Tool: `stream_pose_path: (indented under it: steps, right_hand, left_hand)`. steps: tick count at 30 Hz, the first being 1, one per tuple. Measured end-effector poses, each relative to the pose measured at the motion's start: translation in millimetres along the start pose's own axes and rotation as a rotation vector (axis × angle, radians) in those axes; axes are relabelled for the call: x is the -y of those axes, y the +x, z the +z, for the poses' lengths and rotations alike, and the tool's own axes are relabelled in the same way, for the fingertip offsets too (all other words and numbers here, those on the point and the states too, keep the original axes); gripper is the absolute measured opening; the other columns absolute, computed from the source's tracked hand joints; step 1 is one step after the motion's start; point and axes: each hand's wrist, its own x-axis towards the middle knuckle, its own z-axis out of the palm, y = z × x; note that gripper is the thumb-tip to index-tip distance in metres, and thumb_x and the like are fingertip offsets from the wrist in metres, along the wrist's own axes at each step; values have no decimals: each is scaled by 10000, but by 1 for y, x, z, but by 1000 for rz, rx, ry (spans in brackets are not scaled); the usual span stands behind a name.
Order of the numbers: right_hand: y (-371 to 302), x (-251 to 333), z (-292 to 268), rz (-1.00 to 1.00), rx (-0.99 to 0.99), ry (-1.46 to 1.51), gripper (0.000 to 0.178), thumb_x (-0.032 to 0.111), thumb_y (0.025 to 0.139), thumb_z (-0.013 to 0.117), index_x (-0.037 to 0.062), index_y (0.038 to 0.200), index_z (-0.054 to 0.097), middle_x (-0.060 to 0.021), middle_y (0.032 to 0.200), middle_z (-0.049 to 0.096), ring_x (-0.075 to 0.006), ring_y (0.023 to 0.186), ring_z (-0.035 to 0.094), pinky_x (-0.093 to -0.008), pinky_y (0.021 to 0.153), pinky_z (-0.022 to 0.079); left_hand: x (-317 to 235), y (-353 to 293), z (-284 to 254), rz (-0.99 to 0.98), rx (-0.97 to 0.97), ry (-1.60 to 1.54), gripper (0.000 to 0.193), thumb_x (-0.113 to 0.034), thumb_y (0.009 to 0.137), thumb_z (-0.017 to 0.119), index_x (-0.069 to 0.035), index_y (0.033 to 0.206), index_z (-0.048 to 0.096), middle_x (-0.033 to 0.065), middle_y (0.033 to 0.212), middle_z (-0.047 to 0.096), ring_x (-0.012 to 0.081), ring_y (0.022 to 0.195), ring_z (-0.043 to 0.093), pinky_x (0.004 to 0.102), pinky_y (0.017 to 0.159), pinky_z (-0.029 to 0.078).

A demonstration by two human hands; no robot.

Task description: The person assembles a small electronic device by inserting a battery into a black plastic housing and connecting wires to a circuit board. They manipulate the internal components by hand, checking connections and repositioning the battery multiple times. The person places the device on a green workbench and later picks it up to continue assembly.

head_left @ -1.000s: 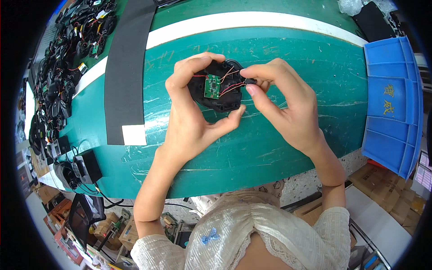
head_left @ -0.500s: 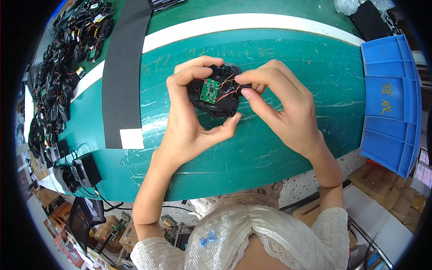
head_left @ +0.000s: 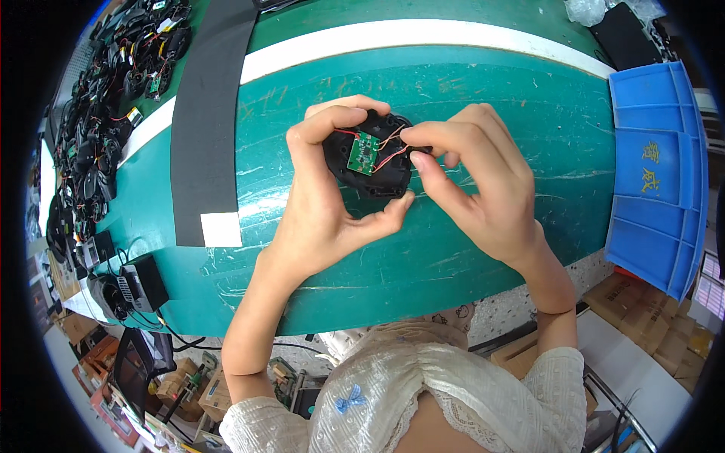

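Now I see both hands working above the green counter [head_left: 483, 249]. The left hand [head_left: 325, 204] holds a round black housing [head_left: 370, 155] from its left side, the fingers curled over its top edge and the thumb pressing below, so the fingers are closed around it. Inside the housing a small green circuit board [head_left: 362, 153] lies, with thin red wires [head_left: 389, 157] running from it to the right. The right hand [head_left: 472, 181] has its fingers narrow, pinched together at the right rim of the housing, just where the wires end; I cannot tell if they grip a wire or only touch it.

Compared with one second ago, the housing stays at almost the same place over the middle of the counter, and the left grip looks the same. The right hand has come closer: its fingertips are now tighter against the rim, and the thumb lies under the housing edge.

Left of the hands a dark grey strip [head_left: 208, 113] crosses the counter, and further left many black parts [head_left: 106, 98] are piled. A blue plastic bin [head_left: 657, 174] stands at the right.
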Motion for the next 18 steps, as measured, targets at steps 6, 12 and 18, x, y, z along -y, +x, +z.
stream_pose_path:
  steps: [6,12,18]
  right_hand:
    - [0,-5,3,4,-42,41,212,-64,747,659,21,938,626,-70,822,557,-199,715,531,-293,615,452]
    - [3,-9,-3,-99,60,-18,239,-52,706,660,19,931,626,-74,838,541,-223,752,532,-322,660,459]
    - [3,-11,-10,-59,158,41,239,-23,719,653,1,954,612,-87,851,533,-242,779,546,-338,683,468]
  left_hand:
    - [-1,0,2,27,24,-8,801,-40,654,784,-70,1256,255,211,1247,434,253,1101,505,370,944,440]
    - [-1,1,-1,11,-14,0,808,-44,652,786,-62,1259,254,211,1246,441,254,1098,505,369,958,428]
    - [0,0,-1,3,-20,-8,819,-56,647,790,-53,1265,251,205,1245,445,252,1102,496,369,971,416]
